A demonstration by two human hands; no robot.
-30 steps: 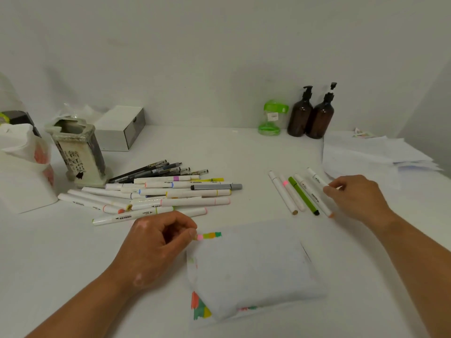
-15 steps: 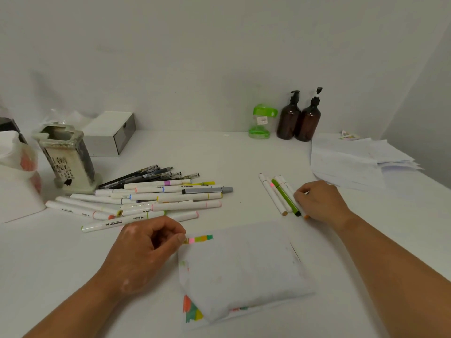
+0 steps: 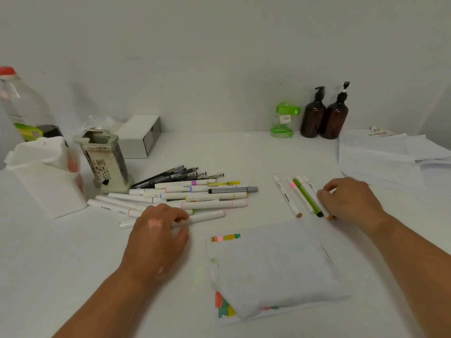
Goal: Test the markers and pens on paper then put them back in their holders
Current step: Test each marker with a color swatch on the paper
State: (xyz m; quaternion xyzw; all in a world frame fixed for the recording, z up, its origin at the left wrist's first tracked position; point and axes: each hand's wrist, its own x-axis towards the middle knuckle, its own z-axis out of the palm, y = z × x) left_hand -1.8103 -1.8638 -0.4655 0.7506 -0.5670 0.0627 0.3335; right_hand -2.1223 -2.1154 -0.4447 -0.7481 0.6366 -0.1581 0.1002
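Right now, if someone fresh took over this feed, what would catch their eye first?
The big heap of white markers and dark pens left of centre, with the left hand on its nearest marker. Right of centre lies a short row of markers, the right hand over its outer end. In front sits folded paper streaked with bright test swatches.
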